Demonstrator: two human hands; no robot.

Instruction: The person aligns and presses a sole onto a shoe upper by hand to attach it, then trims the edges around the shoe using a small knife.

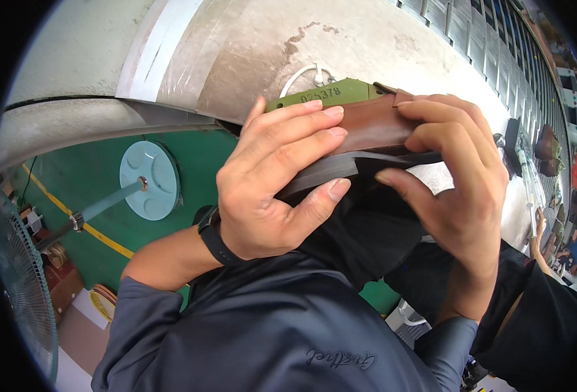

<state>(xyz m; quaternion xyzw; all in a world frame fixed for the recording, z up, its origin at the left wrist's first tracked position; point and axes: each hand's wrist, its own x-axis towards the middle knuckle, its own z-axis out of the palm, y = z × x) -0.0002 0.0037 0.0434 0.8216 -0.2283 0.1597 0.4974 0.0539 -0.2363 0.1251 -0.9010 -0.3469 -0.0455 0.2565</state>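
In front of me I hold a brown leather shoe on a green shoe last, lying on its side above the table's near edge. A dark sole strip runs along its near side. My left hand grips the left part, fingers laid across the leather and thumb near the dark strip. My right hand is curled around the right end, fingertips pressed on the leather and thumb below. The palms hide both ends of the shoe. A dark watch is on my left wrist.
Beyond the shoe lies a pale, stained worktable with a white cable loop. Metal rollers line its far right. A standing fan with a light blue round base is at left. Another person's dark clothing shows at right.
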